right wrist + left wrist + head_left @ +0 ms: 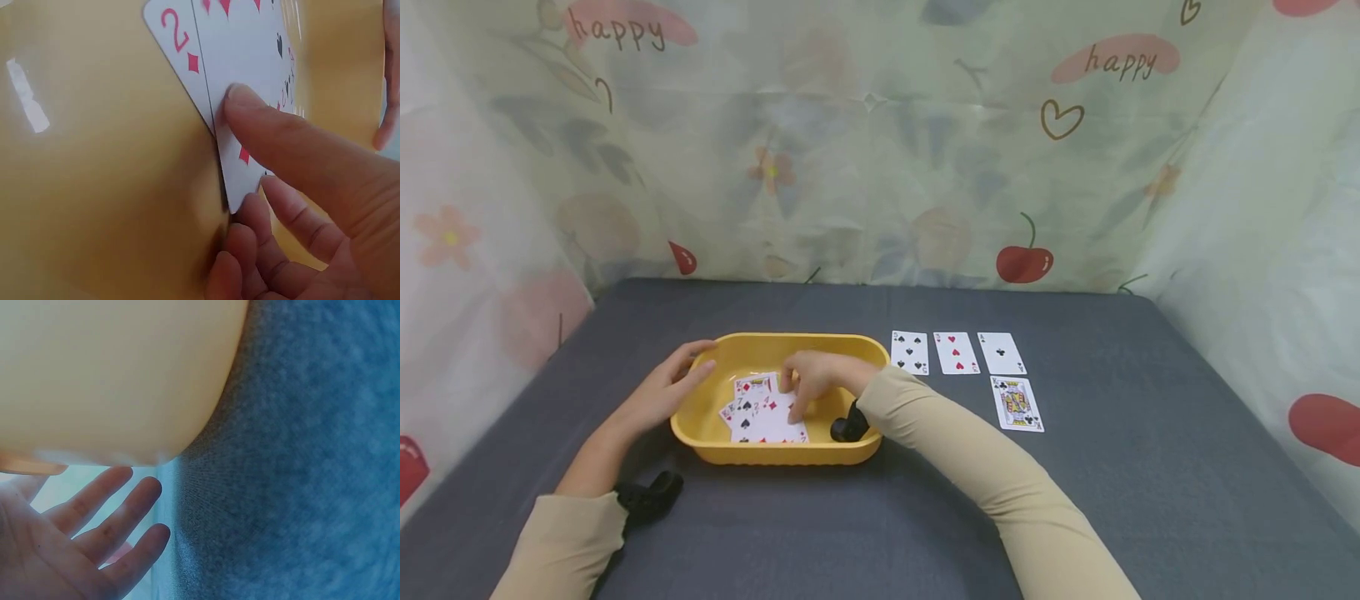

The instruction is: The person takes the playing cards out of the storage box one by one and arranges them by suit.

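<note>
Inside a yellow plastic basin [715,454] lies an overlapping pile of playing cards [756,421], faces up. My right hand [816,379] reaches into it. In the right wrist view, its thumb [275,128] presses on the face of a diamond card [234,181] while the fingers curl under that card's edge. A two of diamonds [181,50] shows beside it, partly covered. My left hand [673,387] is at the basin's left rim, thumb over the edge. Its fingers [122,519] look extended and spread beside the outer wall in the left wrist view.
Right of the basin, a five of spades [910,354], a three of hearts [957,353] and an ace of clubs [1002,353] form a row. Below the ace lies a king of clubs [1017,404]. A dark cloth [925,517] covers the table; patterned curtains [865,167] surround it.
</note>
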`<state>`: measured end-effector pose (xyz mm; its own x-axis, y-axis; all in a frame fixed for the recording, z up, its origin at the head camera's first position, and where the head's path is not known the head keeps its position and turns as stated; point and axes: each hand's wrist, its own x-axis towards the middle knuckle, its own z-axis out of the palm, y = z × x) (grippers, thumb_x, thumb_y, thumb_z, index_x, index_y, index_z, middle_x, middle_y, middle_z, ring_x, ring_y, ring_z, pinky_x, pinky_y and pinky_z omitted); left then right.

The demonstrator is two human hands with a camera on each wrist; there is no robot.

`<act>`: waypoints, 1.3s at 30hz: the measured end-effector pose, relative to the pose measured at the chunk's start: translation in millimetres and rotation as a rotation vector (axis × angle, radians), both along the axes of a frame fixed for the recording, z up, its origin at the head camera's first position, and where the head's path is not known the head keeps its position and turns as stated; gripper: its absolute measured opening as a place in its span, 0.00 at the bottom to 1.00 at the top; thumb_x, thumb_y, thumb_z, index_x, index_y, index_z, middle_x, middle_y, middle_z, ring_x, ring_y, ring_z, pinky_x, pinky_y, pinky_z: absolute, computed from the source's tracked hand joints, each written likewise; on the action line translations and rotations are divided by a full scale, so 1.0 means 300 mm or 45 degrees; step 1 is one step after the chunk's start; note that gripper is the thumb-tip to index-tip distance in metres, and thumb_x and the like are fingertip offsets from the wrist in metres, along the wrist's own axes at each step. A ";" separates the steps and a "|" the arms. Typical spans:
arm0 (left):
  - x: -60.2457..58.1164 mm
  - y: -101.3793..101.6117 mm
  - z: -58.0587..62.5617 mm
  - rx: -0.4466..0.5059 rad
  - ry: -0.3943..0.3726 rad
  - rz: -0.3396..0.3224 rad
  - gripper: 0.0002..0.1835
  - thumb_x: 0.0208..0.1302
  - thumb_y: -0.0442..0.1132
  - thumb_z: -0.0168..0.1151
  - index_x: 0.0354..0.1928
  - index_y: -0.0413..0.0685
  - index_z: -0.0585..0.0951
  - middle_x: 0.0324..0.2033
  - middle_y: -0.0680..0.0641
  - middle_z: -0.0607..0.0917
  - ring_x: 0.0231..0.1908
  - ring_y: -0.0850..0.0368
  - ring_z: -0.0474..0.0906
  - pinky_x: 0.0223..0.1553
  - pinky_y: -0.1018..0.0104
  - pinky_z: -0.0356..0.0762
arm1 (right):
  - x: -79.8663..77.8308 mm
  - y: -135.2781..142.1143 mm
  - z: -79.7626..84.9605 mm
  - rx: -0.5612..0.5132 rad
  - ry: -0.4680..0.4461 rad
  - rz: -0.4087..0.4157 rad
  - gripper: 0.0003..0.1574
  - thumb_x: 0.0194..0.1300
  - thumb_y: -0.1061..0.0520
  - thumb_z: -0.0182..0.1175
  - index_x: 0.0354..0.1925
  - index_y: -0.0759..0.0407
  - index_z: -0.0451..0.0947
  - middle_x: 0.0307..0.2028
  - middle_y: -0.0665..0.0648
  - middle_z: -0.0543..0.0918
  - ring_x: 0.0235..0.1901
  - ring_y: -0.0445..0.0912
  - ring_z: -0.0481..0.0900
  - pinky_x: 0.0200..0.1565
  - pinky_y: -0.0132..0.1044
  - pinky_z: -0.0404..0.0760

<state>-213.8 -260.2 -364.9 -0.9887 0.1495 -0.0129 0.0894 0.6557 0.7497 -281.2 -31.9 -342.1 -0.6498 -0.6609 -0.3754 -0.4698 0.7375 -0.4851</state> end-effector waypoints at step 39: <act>0.002 0.001 0.001 -0.008 0.002 -0.006 0.31 0.72 0.54 0.42 0.69 0.44 0.55 0.65 0.31 0.61 0.61 0.34 0.63 0.57 0.41 0.65 | -0.047 0.501 0.166 -0.734 -0.152 -0.523 0.18 0.66 0.54 0.55 0.53 0.57 0.69 0.44 0.60 0.80 0.40 0.49 0.80 0.50 0.48 0.78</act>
